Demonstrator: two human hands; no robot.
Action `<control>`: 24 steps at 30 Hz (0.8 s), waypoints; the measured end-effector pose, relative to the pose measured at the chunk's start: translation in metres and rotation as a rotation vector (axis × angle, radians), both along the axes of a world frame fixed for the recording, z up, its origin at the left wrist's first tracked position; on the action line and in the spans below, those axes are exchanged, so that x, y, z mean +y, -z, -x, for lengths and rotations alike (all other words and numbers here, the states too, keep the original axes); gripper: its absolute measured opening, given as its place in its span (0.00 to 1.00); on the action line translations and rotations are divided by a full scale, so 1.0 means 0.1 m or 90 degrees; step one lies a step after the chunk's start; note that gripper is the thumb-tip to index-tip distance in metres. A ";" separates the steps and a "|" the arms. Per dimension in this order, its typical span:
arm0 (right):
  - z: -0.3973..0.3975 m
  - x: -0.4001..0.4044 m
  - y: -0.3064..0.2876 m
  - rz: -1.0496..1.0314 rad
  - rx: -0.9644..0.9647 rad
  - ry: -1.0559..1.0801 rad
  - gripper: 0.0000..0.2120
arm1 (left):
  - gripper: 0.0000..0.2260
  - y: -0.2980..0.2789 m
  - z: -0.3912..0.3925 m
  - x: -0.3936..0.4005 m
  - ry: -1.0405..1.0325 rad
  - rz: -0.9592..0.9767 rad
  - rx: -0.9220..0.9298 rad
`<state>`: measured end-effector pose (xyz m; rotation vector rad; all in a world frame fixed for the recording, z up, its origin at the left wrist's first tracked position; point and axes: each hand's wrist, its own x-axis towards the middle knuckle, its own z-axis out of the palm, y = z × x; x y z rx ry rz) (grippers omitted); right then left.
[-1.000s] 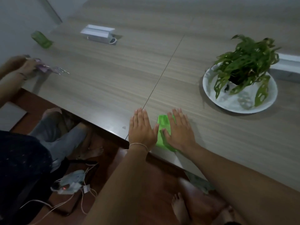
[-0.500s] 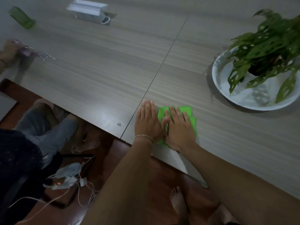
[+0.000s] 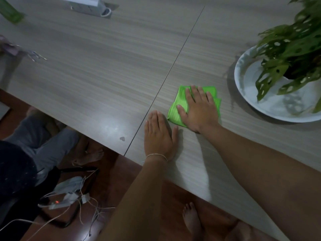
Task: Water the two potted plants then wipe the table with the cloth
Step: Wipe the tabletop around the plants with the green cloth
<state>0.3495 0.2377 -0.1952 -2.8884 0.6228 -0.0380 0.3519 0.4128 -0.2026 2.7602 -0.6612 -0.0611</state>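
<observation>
A: Since the earlier picture the right hand (image 3: 199, 110) has carried the cloth (image 3: 178, 105) up the table (image 3: 104, 66), away from the near edge and nearer the white dish (image 3: 246, 94), and the left hand (image 3: 159, 136) has come off the cloth; it now lies just beside the cloth's lower corner.

B: So which step is this?

A: It looks like the wiping. The right hand lies flat, fingers spread, palm pressing the cloth down rather than pinching it. The left hand is open too, flat on the bare tabletop, holding nothing.

B: And what does the next move ask for?

A: Probably steady downward pressure while the cloth slides, so the folds stay together, and a turn before it meets the dish rim.

B: What is the cloth like?

A: Bright green, soft, folded into a rough square with layered edges showing at its right side. The table is a smooth laminate with fine pale wood-grain stripes and a dark seam between two panels, just left of the cloth.

B: The plant?

A: One potted plant (image 3: 291, 49), with glossy holed leaves, stands in the round, shallow dish. The second is out of view.
</observation>
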 end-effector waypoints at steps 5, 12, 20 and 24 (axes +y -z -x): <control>-0.36 -0.23 -0.01 0.006 0.008 -0.027 0.38 | 0.32 0.00 0.01 0.00 -0.005 0.007 -0.015; -0.44 -0.29 0.03 0.023 0.000 -0.027 0.38 | 0.34 0.03 -0.06 -0.07 0.017 0.005 -0.032; 0.21 -0.06 0.02 0.024 -0.009 -0.011 0.37 | 0.32 -0.01 -0.07 -0.05 0.021 0.052 -0.042; 0.61 0.00 0.02 0.017 -0.010 -0.011 0.37 | 0.30 -0.05 -0.08 -0.09 0.009 0.051 -0.037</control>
